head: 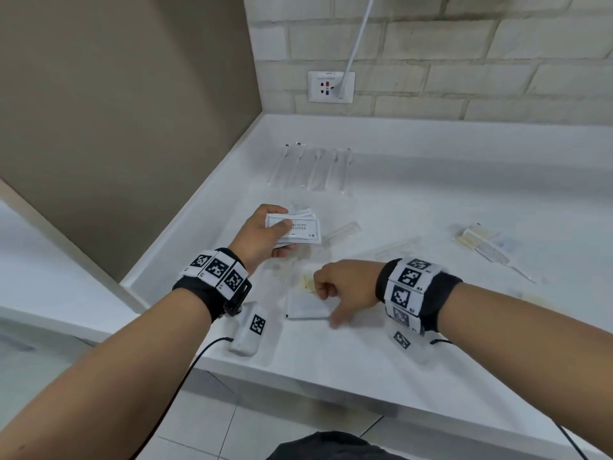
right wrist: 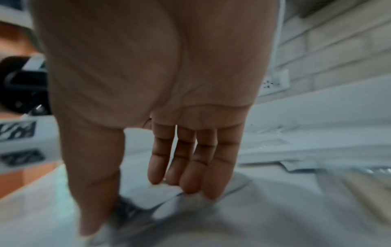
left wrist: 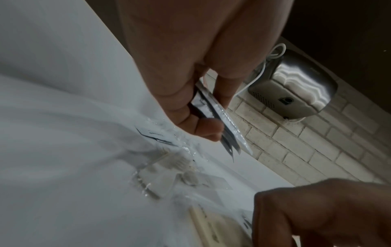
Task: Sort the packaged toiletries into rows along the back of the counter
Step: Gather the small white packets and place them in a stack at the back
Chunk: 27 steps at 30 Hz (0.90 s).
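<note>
While left hand (head: 258, 234) fingers grasp stacked sachets (head: 300, 232), released right hand (head: 348, 284) fingers seemingly touch a sachet (head: 305, 308) near the counter (head: 365, 363) edge.

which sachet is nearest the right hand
The white sachet lying flat at the front of the counter, just under the right hand; the printed sachets are held in the left hand.

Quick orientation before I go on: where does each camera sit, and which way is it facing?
Head: worn on the head, facing forward and down at the counter; left hand and right hand show.
Left wrist: on the left wrist, facing along the palm toward the brick wall; its grip on edge-on sachets shows.
Right wrist: facing along the palm down at the counter; straight fingers touch a flat sachet.
Shared: head and right wrist both show the wall socket.
</note>
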Available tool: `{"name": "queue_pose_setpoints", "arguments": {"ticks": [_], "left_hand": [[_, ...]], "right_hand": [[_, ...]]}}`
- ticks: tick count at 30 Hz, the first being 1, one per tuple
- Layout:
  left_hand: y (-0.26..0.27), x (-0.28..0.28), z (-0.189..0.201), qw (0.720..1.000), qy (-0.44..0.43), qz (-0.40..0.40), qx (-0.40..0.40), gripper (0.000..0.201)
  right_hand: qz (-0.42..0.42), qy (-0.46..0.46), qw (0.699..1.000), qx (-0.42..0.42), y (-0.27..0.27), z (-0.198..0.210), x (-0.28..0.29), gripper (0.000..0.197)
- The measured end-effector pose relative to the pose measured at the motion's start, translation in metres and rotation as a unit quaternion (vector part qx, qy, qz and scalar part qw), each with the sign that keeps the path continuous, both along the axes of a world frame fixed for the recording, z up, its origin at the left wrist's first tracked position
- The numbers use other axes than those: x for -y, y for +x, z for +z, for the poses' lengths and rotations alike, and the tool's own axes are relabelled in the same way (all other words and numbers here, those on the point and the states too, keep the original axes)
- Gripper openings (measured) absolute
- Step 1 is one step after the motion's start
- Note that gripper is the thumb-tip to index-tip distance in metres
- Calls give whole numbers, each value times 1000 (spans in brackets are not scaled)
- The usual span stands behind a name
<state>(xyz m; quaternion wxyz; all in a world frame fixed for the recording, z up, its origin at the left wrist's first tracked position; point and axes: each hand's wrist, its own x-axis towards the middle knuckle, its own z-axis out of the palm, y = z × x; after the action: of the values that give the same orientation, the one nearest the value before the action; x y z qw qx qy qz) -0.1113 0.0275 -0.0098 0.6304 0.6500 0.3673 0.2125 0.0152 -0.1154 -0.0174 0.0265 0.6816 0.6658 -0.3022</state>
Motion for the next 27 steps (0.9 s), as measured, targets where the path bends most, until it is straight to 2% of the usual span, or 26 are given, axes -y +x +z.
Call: {"name": "queue_pose_setpoints", "arguments": {"ticks": [2, 4, 9, 12, 16, 20, 24, 27], "left_hand": [[0, 3, -2, 1000, -1, -3, -1, 18], [1, 5, -3, 1000, 2, -8, -3, 19], [9, 13, -6, 999, 23, -25, -10, 18], [16, 14, -5, 999, 26, -27, -7, 18], [26, 14, -2, 999, 14, -34, 5, 17], [40, 19, -1, 999, -11, -42, 17, 16], [53, 24, 5, 997, -57, -47, 20, 12], [67, 31, 13, 993, -79, -89, 24, 22]], "right_hand": [[-22, 8, 1000, -17, 6, 2, 1, 29], [-53, 6, 998, -39, 16, 8, 2, 19], [-144, 36, 981, -122, 39, 20, 5, 17], [-203, 68, 967, -140, 49, 17, 9, 9], [-268, 99, 941, -182, 59, 18, 13, 10], [-330, 153, 898, -249, 69, 26, 14, 10], [-390, 196, 863, -254, 80, 30, 13, 21], [-422, 217, 836, -275, 87, 31, 10, 22]]}}
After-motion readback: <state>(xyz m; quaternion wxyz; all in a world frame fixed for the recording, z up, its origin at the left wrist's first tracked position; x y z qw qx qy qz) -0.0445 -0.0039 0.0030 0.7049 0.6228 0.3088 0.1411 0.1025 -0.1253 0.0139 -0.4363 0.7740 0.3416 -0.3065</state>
